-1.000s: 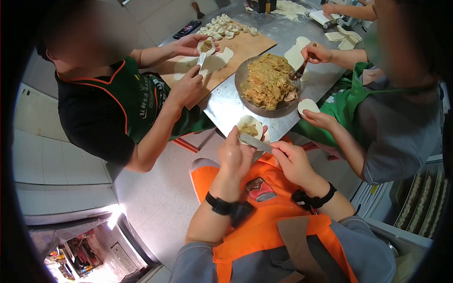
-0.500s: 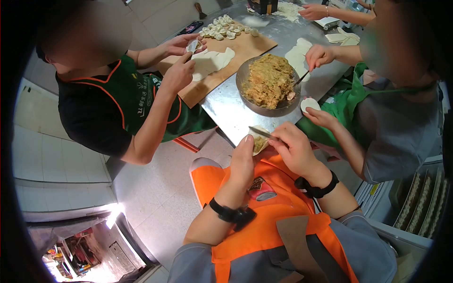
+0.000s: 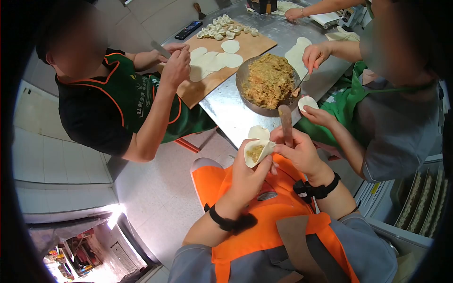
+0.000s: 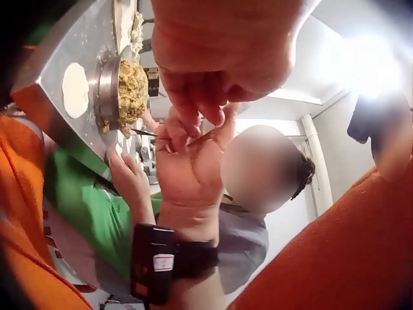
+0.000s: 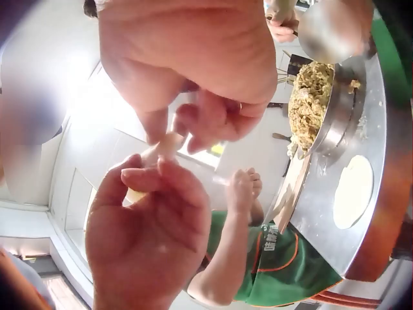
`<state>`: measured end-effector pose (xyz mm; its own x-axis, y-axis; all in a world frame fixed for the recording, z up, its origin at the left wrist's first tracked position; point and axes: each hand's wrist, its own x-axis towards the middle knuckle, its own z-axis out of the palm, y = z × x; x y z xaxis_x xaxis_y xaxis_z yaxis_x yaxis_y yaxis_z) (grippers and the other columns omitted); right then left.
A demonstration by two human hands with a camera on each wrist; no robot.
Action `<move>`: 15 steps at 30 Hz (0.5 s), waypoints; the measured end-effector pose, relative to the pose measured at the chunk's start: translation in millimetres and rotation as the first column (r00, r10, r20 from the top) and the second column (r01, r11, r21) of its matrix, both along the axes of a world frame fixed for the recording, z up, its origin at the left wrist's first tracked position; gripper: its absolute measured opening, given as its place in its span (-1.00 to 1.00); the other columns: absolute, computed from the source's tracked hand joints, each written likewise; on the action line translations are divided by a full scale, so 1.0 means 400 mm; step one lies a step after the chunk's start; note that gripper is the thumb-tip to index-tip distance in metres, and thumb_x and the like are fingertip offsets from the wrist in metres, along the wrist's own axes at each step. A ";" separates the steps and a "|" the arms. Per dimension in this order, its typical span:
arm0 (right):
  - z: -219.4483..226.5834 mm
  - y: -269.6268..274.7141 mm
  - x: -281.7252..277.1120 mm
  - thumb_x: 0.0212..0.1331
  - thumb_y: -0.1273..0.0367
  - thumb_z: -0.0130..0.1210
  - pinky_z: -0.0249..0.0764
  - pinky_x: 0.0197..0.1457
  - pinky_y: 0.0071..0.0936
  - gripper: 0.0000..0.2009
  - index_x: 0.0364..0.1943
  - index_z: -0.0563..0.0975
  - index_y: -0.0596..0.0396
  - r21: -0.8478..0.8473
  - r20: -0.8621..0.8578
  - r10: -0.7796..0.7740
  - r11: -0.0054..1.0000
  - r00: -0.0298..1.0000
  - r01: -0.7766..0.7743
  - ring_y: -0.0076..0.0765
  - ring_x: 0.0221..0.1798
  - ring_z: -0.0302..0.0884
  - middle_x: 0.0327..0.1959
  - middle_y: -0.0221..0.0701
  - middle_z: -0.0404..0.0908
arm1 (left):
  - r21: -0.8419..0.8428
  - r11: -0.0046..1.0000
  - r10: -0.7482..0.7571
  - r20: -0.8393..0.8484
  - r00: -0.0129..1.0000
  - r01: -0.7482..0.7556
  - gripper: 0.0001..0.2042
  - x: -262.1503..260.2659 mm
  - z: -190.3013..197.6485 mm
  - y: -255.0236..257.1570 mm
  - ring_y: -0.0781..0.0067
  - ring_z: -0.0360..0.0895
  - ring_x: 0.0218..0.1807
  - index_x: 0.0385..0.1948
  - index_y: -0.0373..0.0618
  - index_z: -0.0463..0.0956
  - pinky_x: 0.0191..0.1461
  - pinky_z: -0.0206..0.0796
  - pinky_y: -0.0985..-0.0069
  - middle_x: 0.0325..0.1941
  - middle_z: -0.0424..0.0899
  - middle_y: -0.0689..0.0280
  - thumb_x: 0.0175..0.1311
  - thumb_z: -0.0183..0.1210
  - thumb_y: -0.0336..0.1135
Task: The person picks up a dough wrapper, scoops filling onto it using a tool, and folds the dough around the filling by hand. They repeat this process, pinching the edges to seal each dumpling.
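Note:
In the head view the left hand (image 3: 246,178) cups a round dough wrapper (image 3: 251,162) with yellow-green filling (image 3: 255,152) in its middle. The right hand (image 3: 302,153) pinches the wrapper's right edge, which is partly folded. A spreading tool stands upright in the right fingers, its brown handle (image 3: 285,120) raised; its blade is hidden. Both wrist views show the hands meeting at the fingertips, the left hand (image 4: 226,48) nearest in the left wrist view and the right hand (image 5: 190,58) nearest in the right wrist view.
A flat wrapper (image 3: 259,132) lies at the table's (image 3: 222,111) near corner, before a metal bowl of filling (image 3: 268,80). A board (image 3: 262,43) holds dough sheets and folded dumplings (image 3: 222,27). People work at left and right, their hands near the bowl and board.
The spreading tool has left the filling and swung handle-up in the right hand, whose fingers now pinch the wrapper. The person at left has drawn both hands back, showing more dough on the board.

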<state>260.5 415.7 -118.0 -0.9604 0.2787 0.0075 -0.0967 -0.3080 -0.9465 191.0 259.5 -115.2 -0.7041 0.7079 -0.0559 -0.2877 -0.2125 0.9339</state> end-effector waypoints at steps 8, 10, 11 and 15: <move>0.006 -0.022 0.004 0.24 0.50 0.21 0.44 -0.27 -0.59 -0.91 -0.27 0.54 0.22 0.382 -0.025 -0.141 0.914 0.990 0.140 -0.65 -0.33 0.49 -0.42 -0.43 0.57 | -0.005 0.987 0.134 -0.511 0.849 -0.159 -0.74 -0.016 -0.018 0.008 0.25 0.54 0.04 0.02 -0.33 0.49 0.21 0.34 0.34 0.02 0.58 0.12 0.41 0.02 -0.40; 0.010 -0.023 0.003 0.22 0.49 0.23 0.43 -0.30 -0.55 -0.91 -0.31 0.55 0.21 0.544 -0.075 -0.147 0.823 0.986 0.164 -0.56 -0.35 0.49 -0.44 -0.38 0.56 | -0.028 0.980 0.147 -0.569 0.809 -0.197 -0.74 -0.014 -0.011 0.007 0.19 0.55 0.07 -0.03 -0.33 0.54 0.21 0.34 0.31 0.05 0.58 0.06 0.41 -0.01 -0.38; 0.019 -0.023 0.004 0.20 0.50 0.22 0.42 -0.31 -0.52 -0.92 -0.32 0.55 0.20 0.625 -0.110 -0.133 0.761 0.985 0.173 -0.46 -0.38 0.51 -0.45 -0.34 0.55 | -0.038 0.975 0.152 -0.598 0.787 -0.218 -0.73 -0.013 -0.006 0.006 0.16 0.55 0.09 -0.05 -0.33 0.57 0.21 0.33 0.30 0.07 0.58 0.03 0.41 -0.02 -0.37; 0.052 -0.016 0.001 0.13 0.52 0.22 0.38 -0.37 -0.40 -0.94 -0.35 0.55 0.17 0.788 -0.232 -0.050 0.576 0.972 0.217 -0.08 -0.47 0.48 -0.48 -0.21 0.48 | -0.151 0.988 -0.054 -0.520 0.853 -0.030 -0.69 -0.033 0.028 -0.015 0.25 0.64 -0.08 -0.06 -0.33 0.57 0.03 0.43 0.40 -0.07 0.65 0.08 0.49 -0.15 -0.34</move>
<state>260.9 409.4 -97.1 -0.8717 0.2020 0.4464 -0.2501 0.5999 -0.7599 177.8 253.5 -104.1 -0.6508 0.7291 0.2119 0.2480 -0.0596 0.9669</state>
